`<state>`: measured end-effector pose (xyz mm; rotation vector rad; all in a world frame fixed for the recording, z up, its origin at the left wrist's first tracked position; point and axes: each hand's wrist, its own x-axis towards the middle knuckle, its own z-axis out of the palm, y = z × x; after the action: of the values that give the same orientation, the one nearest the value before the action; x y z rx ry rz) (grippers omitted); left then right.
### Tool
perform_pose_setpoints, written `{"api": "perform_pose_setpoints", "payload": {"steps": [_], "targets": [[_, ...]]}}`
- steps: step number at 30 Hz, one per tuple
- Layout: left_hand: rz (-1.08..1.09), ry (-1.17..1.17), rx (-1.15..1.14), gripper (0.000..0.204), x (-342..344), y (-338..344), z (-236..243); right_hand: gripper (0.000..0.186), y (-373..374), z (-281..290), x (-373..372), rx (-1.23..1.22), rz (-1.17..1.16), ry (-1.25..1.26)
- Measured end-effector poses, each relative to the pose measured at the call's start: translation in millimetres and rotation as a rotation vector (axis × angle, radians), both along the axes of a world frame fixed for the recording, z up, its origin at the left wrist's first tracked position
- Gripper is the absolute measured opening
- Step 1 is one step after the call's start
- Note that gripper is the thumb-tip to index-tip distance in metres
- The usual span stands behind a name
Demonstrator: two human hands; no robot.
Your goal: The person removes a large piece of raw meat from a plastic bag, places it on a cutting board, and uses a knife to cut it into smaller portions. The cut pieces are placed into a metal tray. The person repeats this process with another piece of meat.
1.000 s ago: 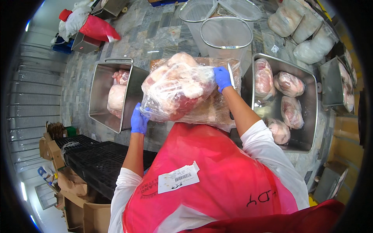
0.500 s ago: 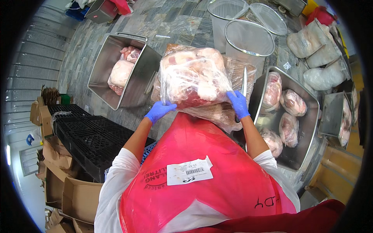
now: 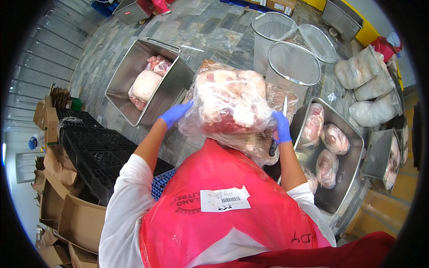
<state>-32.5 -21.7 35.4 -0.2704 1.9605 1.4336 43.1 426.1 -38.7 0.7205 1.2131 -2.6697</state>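
Holding film-wrapped meat [image 3: 232,98] at centre of frame, near a bare knife [image 3: 285,106].
Pinching the loose left edge of the wrap with the left hand [image 3: 176,112], grasping its right edge with the right hand [image 3: 281,127]; could tear or slip if lifted by slick film alone. Could get cut by brushing the blade, right of centre.

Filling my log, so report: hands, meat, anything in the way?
Left hand and right hand at opposite sides of meat. Meat in clear wrap. Possible snag: knife beside right hand.
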Motion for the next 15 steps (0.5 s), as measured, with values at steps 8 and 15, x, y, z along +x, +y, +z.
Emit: {"api": "perform_pose_setpoints", "payload": {"steps": [8,15], "targets": [[0.409,-0.136,0.373,0.025,-77.3,28.8,-34.5,0.034,-20.2,16.3,-74.6,0.921,0.391,-0.078],[0.399,0.077,0.578,0.017,-72.9,66.6,2.7,0.015,0.7,25.4,-69.3,0.621,0.275,0.085]]}}
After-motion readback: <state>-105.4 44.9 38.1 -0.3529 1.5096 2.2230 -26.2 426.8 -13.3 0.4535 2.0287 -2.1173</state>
